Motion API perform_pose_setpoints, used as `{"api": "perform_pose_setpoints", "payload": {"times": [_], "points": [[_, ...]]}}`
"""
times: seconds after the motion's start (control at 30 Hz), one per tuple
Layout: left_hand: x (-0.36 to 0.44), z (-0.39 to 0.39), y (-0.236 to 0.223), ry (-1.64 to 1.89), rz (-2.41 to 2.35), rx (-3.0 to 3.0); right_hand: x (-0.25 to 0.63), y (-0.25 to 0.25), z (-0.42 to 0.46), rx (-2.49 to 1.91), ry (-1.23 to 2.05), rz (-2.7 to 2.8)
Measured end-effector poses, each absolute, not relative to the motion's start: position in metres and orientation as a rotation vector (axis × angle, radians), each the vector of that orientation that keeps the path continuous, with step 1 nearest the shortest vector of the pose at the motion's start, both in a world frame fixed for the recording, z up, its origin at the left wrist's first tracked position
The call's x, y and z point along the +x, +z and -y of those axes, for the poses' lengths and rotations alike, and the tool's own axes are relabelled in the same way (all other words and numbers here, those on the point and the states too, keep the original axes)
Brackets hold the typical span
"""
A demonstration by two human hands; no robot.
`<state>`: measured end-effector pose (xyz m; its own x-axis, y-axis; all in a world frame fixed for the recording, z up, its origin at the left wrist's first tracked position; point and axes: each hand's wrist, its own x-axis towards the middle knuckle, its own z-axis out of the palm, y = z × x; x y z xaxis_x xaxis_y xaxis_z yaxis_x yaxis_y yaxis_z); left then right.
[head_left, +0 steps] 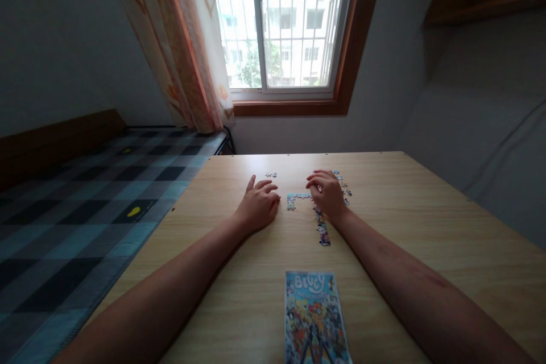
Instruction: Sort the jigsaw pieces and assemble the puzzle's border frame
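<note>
My left hand (pixel 259 203) rests on the table left of the puzzle, fingers apart and a little bent, with nothing in it. Fingers bent together, my right hand (pixel 327 192) is over the upper right corner of a partly joined jigsaw puzzle (pixel 303 196). A small puzzle piece (pixel 319 188) shows at its fingertips, partly hidden. The joined strip turns down toward me in a column of pieces (pixel 323 227) below the right hand. Beyond the left hand lie a few loose pieces (pixel 271 174), and several more loose pieces (pixel 344 186) lie right of my right hand.
A blue picture sheet or box marked "Bluey" (pixel 313 318) lies at the near side of the wooden table (pixel 426 227). To the left stands a bed with a checked cover (pixel 111 205). A curtain (pixel 187 45) and a barred window (pixel 294 23) are behind the table.
</note>
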<state>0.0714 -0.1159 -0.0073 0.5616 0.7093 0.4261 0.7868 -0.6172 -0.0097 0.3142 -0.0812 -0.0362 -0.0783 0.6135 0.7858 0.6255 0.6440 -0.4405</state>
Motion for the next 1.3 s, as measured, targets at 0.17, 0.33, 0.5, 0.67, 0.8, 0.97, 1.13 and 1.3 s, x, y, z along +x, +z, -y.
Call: {"api": "perform_pose_setpoints", "payload": {"times": [0.17, 0.33, 0.5, 0.67, 0.8, 0.97, 1.13, 1.3], "points": [[0.073, 0.119, 0.001, -0.516, 1.195, -2.667, 0.316, -0.036, 0.08, -1.023, -0.034, 1.745], [0.076, 0.12, 0.001, -0.459, 1.207, -2.653, 0.317, -0.035, 0.081, -1.011, -0.051, 1.739], [0.081, 0.125, 0.001, -0.418, 1.215, -2.608, 0.317, -0.034, 0.083, -1.008, -0.058, 1.735], [0.086, 0.133, 0.006, -0.336, 1.232, -2.566, 0.316, -0.033, 0.088, -0.998, -0.093, 1.772], [0.088, 0.135, 0.008, -0.262, 1.273, -2.562, 0.316, -0.032, 0.091, -1.01, -0.097, 1.774], [0.083, 0.13, 0.003, -0.317, 1.328, -2.568, 0.317, -0.033, 0.09, -1.05, -0.077, 1.742], [0.079, 0.123, 0.004, -0.468, 1.469, -2.703, 0.316, -0.034, 0.09, -1.085, -0.098, 1.76], [0.086, 0.117, 0.015, -0.927, 1.867, -3.028, 0.315, -0.033, 0.092, -1.062, -0.116, 1.779]]}}
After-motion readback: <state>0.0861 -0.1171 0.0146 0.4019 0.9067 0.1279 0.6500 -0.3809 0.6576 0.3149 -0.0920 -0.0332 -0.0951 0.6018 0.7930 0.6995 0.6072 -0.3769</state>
